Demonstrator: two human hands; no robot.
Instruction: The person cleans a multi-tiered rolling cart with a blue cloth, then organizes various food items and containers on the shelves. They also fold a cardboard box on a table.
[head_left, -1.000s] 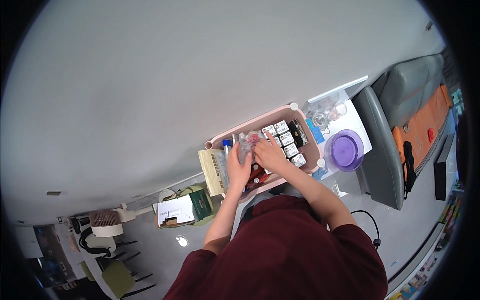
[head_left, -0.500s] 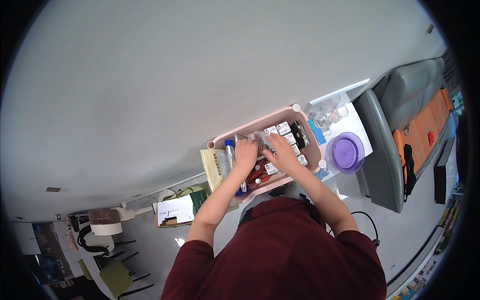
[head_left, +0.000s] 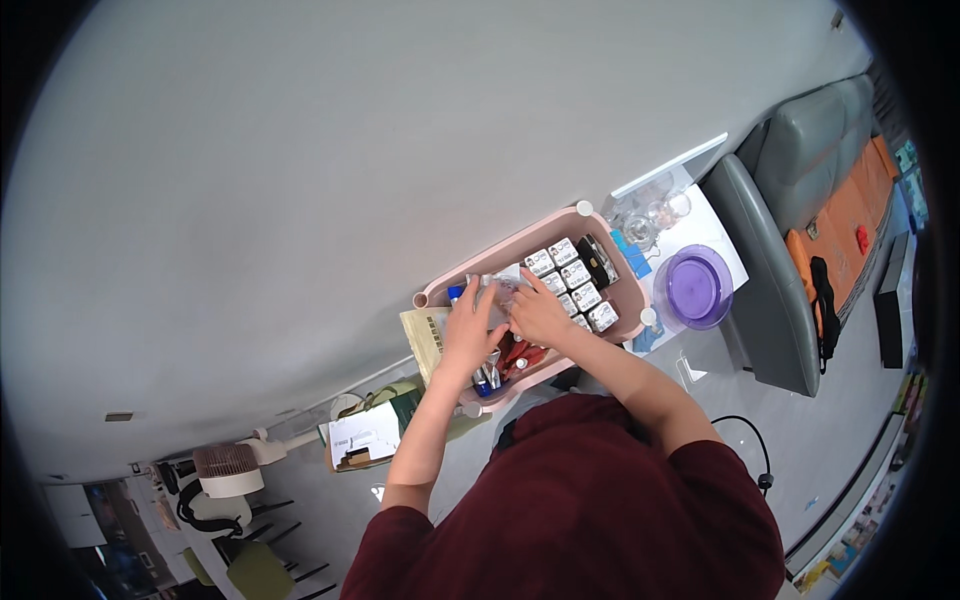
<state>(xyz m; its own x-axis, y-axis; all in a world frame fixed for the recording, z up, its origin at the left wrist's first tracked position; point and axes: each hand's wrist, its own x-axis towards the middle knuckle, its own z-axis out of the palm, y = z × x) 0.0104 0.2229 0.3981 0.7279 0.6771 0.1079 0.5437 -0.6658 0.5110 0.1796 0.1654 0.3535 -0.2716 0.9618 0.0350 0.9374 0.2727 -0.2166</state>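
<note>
Both hands reach into a pink plastic bin (head_left: pixel 485 263) against the wall. My left hand (head_left: pixel 468 332) lies over its left part, fingers stretched and thumb apart, at the edge of a clear plastic bag (head_left: pixel 505 291). On the bag's other side is my right hand (head_left: pixel 542 316), its fingers bent in and seeming to grip the plastic; the fingertips are partly hidden. Rows of small white-topped boxes (head_left: pixel 573 274) fill the bin's right half, beside a black case (head_left: pixel 597 262). Dark red items (head_left: pixel 522 354) and a blue-capped tube (head_left: pixel 455 293) lie nearer the left end.
A beige paper packet (head_left: pixel 427 340) leans at the bin's left end. To the right, a white table (head_left: pixel 722 250) bears a purple round container (head_left: pixel 693 287) and clear glassware (head_left: pixel 640 232). Beyond stands a grey sofa (head_left: pixel 765 290). An open carton (head_left: pixel 365 437) sits lower left, near a fan (head_left: pixel 228 468).
My right hand has moved left and closed in toward the bag, uncovering more of the white-topped boxes. My left hand has shifted slightly left and spread its fingers. The whole view has turned a little.
</note>
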